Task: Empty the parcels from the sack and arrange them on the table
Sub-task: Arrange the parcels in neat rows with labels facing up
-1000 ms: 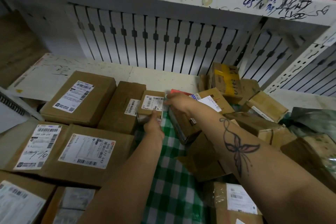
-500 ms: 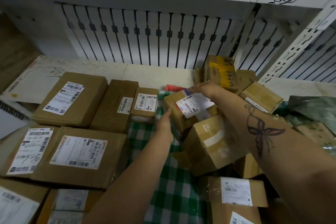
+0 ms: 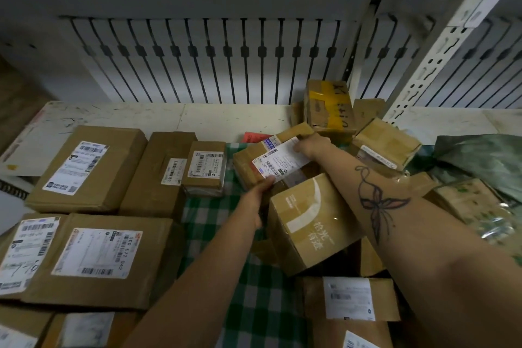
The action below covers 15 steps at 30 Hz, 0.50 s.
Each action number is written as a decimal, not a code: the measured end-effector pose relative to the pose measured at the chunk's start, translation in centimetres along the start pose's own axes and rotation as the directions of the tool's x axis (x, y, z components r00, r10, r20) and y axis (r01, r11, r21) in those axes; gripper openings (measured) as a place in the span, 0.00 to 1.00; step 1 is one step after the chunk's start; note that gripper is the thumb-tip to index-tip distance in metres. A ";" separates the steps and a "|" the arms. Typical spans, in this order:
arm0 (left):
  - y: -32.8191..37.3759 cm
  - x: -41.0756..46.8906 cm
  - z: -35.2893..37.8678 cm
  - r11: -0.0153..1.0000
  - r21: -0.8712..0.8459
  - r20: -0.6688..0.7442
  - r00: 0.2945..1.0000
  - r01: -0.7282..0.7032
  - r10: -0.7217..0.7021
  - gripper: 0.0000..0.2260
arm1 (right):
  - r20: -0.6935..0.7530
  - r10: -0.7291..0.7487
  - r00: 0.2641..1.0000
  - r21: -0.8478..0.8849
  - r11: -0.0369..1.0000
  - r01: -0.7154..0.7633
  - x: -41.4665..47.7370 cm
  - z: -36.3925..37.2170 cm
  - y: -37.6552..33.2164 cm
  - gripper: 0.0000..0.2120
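A brown labelled parcel [image 3: 254, 162] is tilted above the green checked cloth [image 3: 243, 277], held between both my hands. My left hand [image 3: 255, 202] grips its near lower edge, thumb on the white label. My right hand [image 3: 310, 145] grips its far upper corner. Left of it, brown parcels lie in rows: a small box [image 3: 204, 168], a longer one [image 3: 161, 175] and a big flat one [image 3: 87, 169]. A loose heap of parcels fills the right, with a taped box [image 3: 308, 220] just under my right forearm. The crumpled green sack [image 3: 480, 161] lies at far right.
A white shelf surface [image 3: 197, 118] runs behind the parcels, backed by a slotted white panel [image 3: 197, 59]. A perforated upright post [image 3: 440, 48] slants at the right. A yellow-taped box [image 3: 329, 107] stands at the back of the heap. A spiral notebook [image 3: 11, 192] lies at left.
Both hands left the small box set down in the row and took hold of the labelled parcel from the heap. That parcel has tipped up, its label now facing me.
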<state>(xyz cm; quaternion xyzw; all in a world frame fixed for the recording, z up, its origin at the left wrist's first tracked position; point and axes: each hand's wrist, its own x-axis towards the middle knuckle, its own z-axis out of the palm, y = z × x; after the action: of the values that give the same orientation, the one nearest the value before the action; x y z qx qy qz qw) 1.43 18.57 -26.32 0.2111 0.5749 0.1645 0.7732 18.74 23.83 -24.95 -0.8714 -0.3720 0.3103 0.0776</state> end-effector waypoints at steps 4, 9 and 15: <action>-0.3 1.1 -0.1 0.993 -0.111 -0.024 0.999 -0.036 0.034 0.42 | -0.056 -0.009 0.998 0.087 0.996 0.014 -1.6 -1.2 -0.1 0.22; 0.4 0.4 0.8 0.980 -0.105 -0.093 0.982 -0.171 0.162 0.34 | -0.085 0.059 0.995 0.205 0.978 -0.041 -4.3 -2.1 -0.5 0.29; -0.1 0.7 0.6 1.000 -0.014 0.054 0.998 -0.024 0.024 0.20 | -0.052 0.290 0.956 0.259 0.928 -0.268 -3.8 -2.1 -0.4 0.40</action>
<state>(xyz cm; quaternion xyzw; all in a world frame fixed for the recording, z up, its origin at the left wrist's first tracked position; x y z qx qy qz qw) 2.23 18.72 -26.74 0.2171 0.5502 0.1720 0.7877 17.69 21.69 -21.29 -0.9116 -0.1987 0.3233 0.1579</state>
